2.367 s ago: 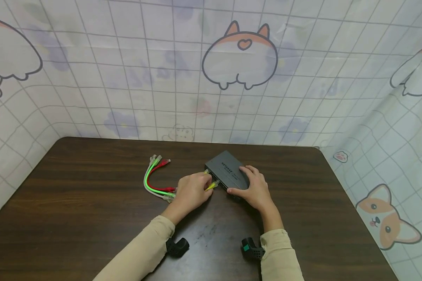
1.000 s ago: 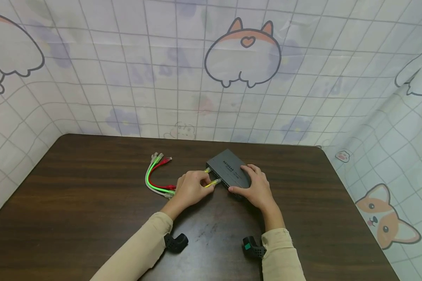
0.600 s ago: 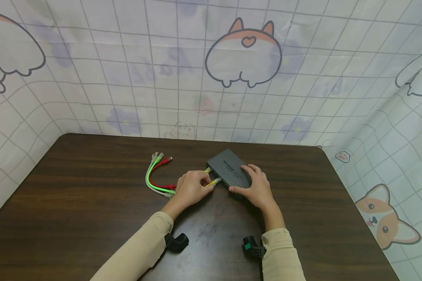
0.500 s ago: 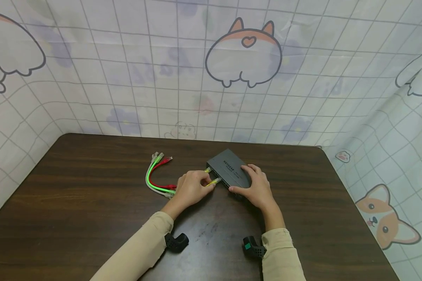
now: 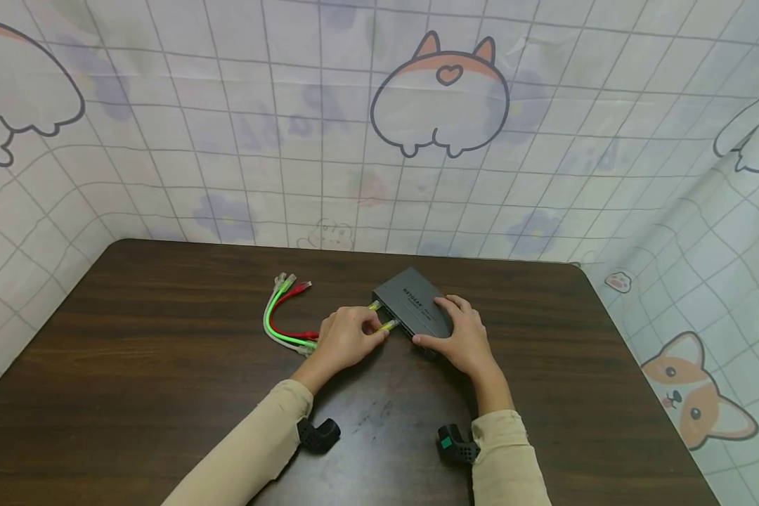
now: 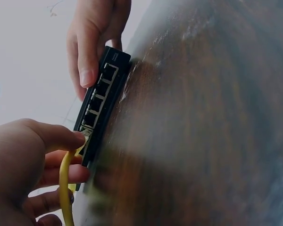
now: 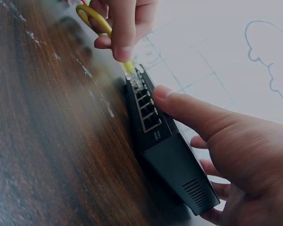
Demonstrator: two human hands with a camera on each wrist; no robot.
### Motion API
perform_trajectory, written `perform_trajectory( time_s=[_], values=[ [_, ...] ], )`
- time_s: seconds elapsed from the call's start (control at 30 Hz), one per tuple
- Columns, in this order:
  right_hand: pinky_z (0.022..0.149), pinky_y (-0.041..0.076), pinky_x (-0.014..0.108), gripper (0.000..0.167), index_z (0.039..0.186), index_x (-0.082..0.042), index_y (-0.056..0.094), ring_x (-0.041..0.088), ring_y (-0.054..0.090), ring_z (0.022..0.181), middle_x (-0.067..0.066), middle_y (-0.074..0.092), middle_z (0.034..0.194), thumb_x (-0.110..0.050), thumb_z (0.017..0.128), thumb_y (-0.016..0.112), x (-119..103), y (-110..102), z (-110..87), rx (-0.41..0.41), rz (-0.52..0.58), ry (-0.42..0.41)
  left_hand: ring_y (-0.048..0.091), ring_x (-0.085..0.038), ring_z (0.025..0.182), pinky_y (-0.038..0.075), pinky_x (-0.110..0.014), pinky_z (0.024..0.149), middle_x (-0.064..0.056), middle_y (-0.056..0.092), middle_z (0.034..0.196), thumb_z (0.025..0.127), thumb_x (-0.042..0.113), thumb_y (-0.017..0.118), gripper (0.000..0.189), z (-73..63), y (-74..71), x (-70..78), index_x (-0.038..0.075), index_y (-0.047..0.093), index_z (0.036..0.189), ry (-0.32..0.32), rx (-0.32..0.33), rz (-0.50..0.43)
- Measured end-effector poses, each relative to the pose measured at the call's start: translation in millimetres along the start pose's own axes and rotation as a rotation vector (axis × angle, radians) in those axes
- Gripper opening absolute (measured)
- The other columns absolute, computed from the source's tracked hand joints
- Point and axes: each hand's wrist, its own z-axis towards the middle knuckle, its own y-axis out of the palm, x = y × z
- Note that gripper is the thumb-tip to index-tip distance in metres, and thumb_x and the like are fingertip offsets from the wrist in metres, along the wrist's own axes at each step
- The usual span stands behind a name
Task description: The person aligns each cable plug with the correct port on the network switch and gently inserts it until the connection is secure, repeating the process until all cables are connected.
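Note:
A dark grey Netgear network switch (image 5: 405, 289) lies on the table, its row of ports (image 6: 98, 96) towards the left hand. The left hand (image 5: 346, 336) pinches a yellow network cable (image 6: 64, 181) near its clear plug (image 7: 131, 76), which is at one of the ports. A second yellow plug (image 5: 374, 306) is at a port nearer the far corner, partly behind the fingers. The right hand (image 5: 460, 339) holds the switch from the right, thumb along the port-side top edge and fingers over the other side. Several ports nearer the right thumb show no plug.
Left of the left hand lie a red network cable (image 5: 286, 295), a green one (image 5: 268, 318) and a whitish one (image 5: 272, 336), bent in a curve. The brown wooden table (image 5: 183, 337) meets a patterned curtain (image 5: 278, 176) at the back and right.
Since the earliest frame the left fingers have shifted slightly on the yellow cable, showing more of its plug at the port. The switch and right hand stay nearly still.

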Motion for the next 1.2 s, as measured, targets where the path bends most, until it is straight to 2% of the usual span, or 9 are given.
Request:
perform_trajectory(
  time_s=[0.27, 0.6, 1.2],
  values=[
    [0.106, 0.026, 0.064, 0.086, 0.146, -0.017, 0.041, 0.039, 0.03, 0.138, 0.013, 0.028, 0.156, -0.051, 0.076, 0.078, 0.0, 0.3, -0.3, -0.004, 0.003, 0.004, 0.048, -0.004, 0.053, 0.036, -0.026, 0.046, 0.013, 0.058, 0.065, 0.084, 0.036, 0.074, 0.019, 0.5, 1.3, 0.6, 0.027, 0.064, 0.07, -0.014, -0.061, 0.032],
    [0.106, 0.025, 0.065, 0.086, 0.146, -0.015, 0.042, 0.039, 0.031, 0.137, 0.014, 0.028, 0.156, -0.049, 0.076, 0.078, -1.5, 0.0, -0.2, 0.0, -0.002, -0.006, 0.045, -0.009, 0.05, 0.032, -0.027, 0.044, 0.009, 0.051, 0.06, 0.085, 0.031, 0.073, 0.023, 2.5, 1.2, 2.4, 0.022, 0.058, 0.069, 0.01, -0.101, 0.05],
    [0.106, 0.025, 0.064, 0.086, 0.146, -0.016, 0.042, 0.039, 0.03, 0.137, 0.013, 0.028, 0.156, -0.051, 0.075, 0.078, 0.4, 1.0, 0.2, 0.0, 0.002, -0.008, 0.044, -0.009, 0.049, 0.032, -0.026, 0.045, 0.009, 0.05, 0.061, 0.086, 0.027, 0.071, 0.024, 1.4, 2.9, 1.3, 0.022, 0.057, 0.068, 0.043, -0.051, 0.013]
  ],
)
